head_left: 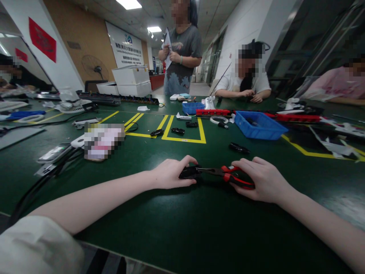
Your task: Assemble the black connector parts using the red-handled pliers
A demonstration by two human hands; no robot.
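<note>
Pinches a black part (pixel 187 172) in the left grip (pixel 170 173), at the tips of the pliers (pixel 217 172); clasps their handles (pixel 241 183) in the right grip (pixel 264 179). Has a black piece (pixel 239 147) beyond the pliers on the counter (pixel 171 232).

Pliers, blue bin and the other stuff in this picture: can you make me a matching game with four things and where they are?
Things:
1. pliers
2. black part
3. bigger blue bin
4. white boxes

Places:
A. stacked up in the room, past the far side of the green table
B. between the thumb and fingers of the left hand
C. on the table, farther away than both hands
D. held by the handles in the right hand

Right pairs: 1-D, 2-B, 3-C, 4-A
</note>
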